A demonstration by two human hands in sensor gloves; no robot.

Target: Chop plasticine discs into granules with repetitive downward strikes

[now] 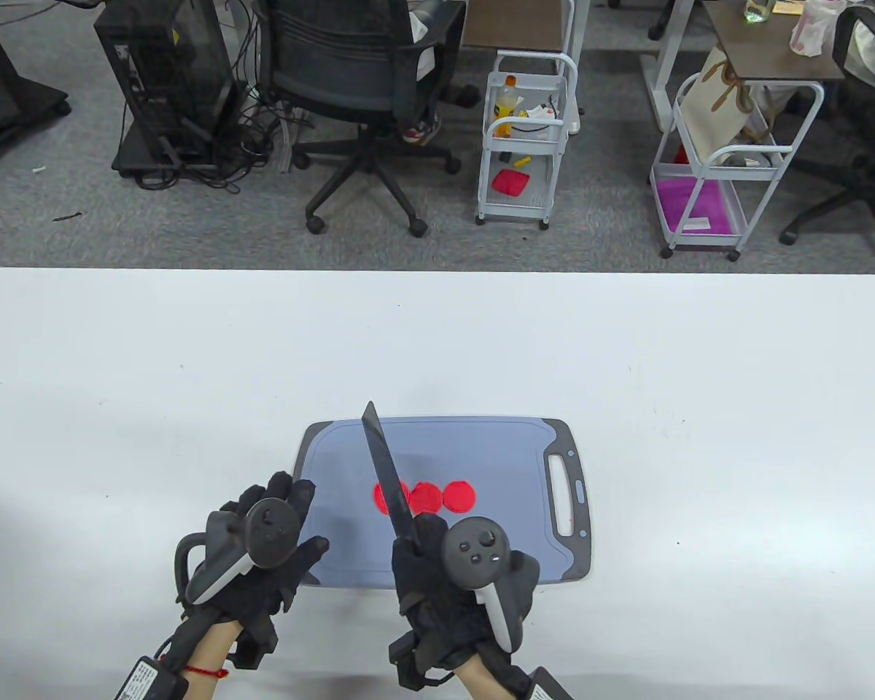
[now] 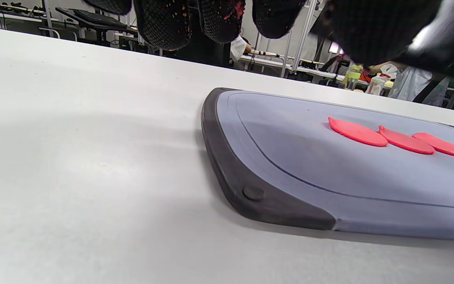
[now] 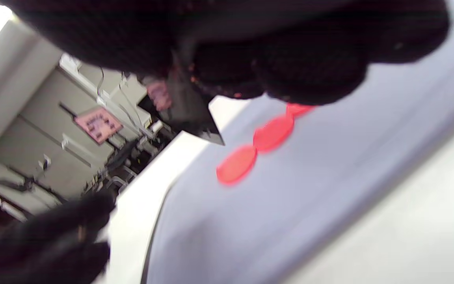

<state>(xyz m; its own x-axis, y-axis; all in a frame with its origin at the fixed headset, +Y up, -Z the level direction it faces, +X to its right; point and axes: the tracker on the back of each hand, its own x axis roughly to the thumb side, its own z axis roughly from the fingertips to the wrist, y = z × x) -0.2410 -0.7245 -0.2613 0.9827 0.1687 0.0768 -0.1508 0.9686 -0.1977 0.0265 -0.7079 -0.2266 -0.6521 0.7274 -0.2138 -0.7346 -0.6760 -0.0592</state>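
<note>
The right hand (image 1: pixel 459 576) grips the handle of a black knife (image 1: pixel 386 470), whose blade rises forward and to the left of its knuckles, tip up off the board; just ahead of that hand three red plasticine discs (image 1: pixel 425 497) lie in a row on the grey cutting board (image 1: pixel 481 452), edges touching, whole and flat, the leftmost one partly behind the blade in the table view; the left hand (image 1: pixel 262 543) lies beside the right, holding nothing, its fingers (image 2: pixel 164 23) spread wide at the board's near left corner, though whether they touch it cannot be told; the board sits on the white desk (image 1: pixel 117 401), its handle slot to the right of the right hand.
</note>
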